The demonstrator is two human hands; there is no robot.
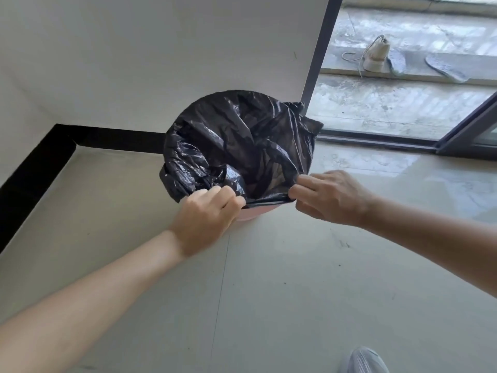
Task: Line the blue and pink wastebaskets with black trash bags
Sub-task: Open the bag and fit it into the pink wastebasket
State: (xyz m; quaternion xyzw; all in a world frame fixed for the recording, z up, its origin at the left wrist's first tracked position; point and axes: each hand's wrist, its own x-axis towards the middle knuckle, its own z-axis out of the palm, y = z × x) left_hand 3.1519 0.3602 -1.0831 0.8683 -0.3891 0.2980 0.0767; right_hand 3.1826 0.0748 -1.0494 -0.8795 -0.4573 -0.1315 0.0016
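Bag (pixel 236 141) drapes over the pink bin (pixel 252 212), which stands on the floor (pixel 269 292) near the wall corner. Your left hand (pixel 207 216) and right hand (pixel 328 197) each pinch its near hem with closed fingers, arms reaching forward, knuckles up.

I see a pale tiled floor (pixel 269 292) meeting a white wall (pixel 161 49) with black skirting (pixel 37 168). Beyond the glass door (pixel 390 103) lie a white shoe (pixel 376 53) and 2 insoles (pixel 446 68).
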